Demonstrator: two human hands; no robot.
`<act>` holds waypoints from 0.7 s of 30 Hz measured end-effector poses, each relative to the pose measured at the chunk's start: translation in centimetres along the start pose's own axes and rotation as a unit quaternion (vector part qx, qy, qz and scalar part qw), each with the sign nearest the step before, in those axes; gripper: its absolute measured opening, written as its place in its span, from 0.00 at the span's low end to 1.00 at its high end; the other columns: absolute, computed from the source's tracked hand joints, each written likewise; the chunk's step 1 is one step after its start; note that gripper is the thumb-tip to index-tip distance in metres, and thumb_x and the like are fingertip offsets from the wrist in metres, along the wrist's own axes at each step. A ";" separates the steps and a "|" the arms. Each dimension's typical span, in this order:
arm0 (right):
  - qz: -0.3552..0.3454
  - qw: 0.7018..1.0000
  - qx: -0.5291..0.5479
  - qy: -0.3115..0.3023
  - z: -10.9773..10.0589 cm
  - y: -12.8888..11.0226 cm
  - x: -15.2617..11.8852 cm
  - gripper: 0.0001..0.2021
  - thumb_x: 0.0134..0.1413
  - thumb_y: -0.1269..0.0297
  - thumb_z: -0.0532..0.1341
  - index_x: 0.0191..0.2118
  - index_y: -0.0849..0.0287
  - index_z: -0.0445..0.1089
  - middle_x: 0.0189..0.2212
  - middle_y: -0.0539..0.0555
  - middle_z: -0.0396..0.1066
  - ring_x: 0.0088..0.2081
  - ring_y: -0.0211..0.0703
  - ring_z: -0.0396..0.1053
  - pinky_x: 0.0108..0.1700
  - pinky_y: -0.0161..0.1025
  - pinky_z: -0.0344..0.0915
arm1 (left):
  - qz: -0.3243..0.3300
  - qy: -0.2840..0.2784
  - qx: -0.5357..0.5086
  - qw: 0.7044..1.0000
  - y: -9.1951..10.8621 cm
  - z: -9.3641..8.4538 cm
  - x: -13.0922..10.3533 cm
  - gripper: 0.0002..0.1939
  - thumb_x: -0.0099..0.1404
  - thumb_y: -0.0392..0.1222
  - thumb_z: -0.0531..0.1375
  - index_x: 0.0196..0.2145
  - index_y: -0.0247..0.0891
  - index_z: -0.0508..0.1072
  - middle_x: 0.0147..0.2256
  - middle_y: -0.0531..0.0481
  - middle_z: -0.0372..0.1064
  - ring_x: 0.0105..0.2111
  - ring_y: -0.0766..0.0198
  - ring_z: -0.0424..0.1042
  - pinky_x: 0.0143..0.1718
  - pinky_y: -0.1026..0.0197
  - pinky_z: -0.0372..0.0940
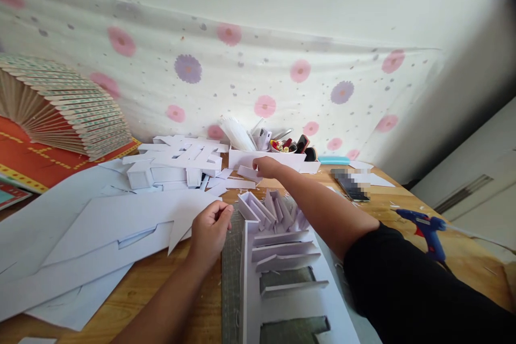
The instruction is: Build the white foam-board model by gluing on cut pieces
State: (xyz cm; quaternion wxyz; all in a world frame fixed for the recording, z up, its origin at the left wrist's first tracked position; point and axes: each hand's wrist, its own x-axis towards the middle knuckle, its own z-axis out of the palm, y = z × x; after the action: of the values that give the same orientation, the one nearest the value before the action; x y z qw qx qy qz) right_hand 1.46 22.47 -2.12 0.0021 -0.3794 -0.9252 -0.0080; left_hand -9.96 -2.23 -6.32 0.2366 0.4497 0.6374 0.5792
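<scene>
My right hand [266, 166] reaches across the table, fingers closed at the end of a small white board strip [248, 173] in front of the white organiser box. Left of the model, my left hand [212, 231] is loosely closed, thumb against the curled forefinger; nothing shows in it. Between my arms lies a long white board model [249, 279] with upright crosswise partitions and rectangular openings. Several small folded white pieces [278, 209] stand at its far end, partly hidden by my right forearm. A green cutting mat [231, 274] lies underneath.
White sheets [100, 226] and a stack of cut board parts [177, 153] cover the left. The organiser box [274, 160] holds glue sticks and small items. A phone [350, 185] and a blue glue gun [427, 228] lie right. A fan [60, 102] stands far left.
</scene>
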 end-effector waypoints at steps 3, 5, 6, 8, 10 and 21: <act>0.016 0.999 0.047 0.009 -1.3 1.2 -2.3 0.10 0.49 0.72 0.67 0.41 0.59 0.76 0.39 0.53 0.77 0.39 0.41 0.72 0.38 0.33 0.64 | 0.008 -0.004 0.009 1.000 -0.1 0.0 0.1 0.15 0.60 0.50 0.58 0.20 0.41 0.67 0.17 0.58 0.60 0.21 0.66 0.60 0.25 0.64 0.56; 0.035 0.996 0.077 0.030 -2.2 2.2 -4.2 0.10 0.52 0.71 0.66 0.42 0.60 0.75 0.38 0.53 0.78 0.38 0.40 0.73 0.37 0.32 0.63 | 0.011 -0.004 0.011 1.000 -0.3 0.1 0.2 0.15 0.61 0.50 0.58 0.21 0.41 0.68 0.17 0.58 0.60 0.21 0.66 0.60 0.26 0.64 0.56; 0.047 0.994 0.090 0.041 -2.6 2.6 -5.2 0.10 0.54 0.70 0.65 0.43 0.61 0.75 0.38 0.54 0.78 0.37 0.40 0.73 0.37 0.32 0.63 | 0.011 -0.003 0.010 1.000 -0.5 0.1 0.3 0.14 0.61 0.50 0.58 0.22 0.41 0.68 0.17 0.58 0.60 0.21 0.66 0.60 0.26 0.64 0.56; 0.070 0.989 0.112 0.059 -3.3 3.3 -6.8 0.09 0.56 0.69 0.63 0.44 0.62 0.74 0.37 0.55 0.78 0.35 0.40 0.73 0.36 0.32 0.64 | 0.010 -0.001 0.006 1.000 -0.7 0.1 0.5 0.14 0.60 0.50 0.58 0.22 0.41 0.69 0.18 0.58 0.60 0.22 0.65 0.60 0.26 0.64 0.56; 0.089 0.985 0.130 0.065 -3.6 3.7 -7.9 0.09 0.58 0.69 0.62 0.44 0.63 0.74 0.37 0.56 0.78 0.34 0.39 0.73 0.35 0.32 0.64 | 0.008 0.002 0.004 1.000 -1.0 0.1 0.6 0.14 0.60 0.50 0.58 0.23 0.41 0.69 0.17 0.58 0.60 0.22 0.65 0.60 0.25 0.64 0.56; 0.082 0.988 0.124 -0.039 -0.7 0.5 -3.0 0.09 0.62 0.62 0.62 0.44 0.62 0.73 0.42 0.54 0.75 0.41 0.41 0.74 0.45 0.44 0.72 | 0.004 0.009 0.024 1.000 -0.8 0.3 0.5 0.16 0.59 0.52 0.58 0.20 0.41 0.67 0.16 0.57 0.60 0.20 0.65 0.60 0.24 0.64 0.56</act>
State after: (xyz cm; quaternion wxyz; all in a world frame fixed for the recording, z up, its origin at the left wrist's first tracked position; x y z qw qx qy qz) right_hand 3.91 20.72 -1.40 0.0136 -0.4506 -0.8842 0.1220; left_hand -10.22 -1.63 -6.99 0.2178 0.4530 0.6510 0.5688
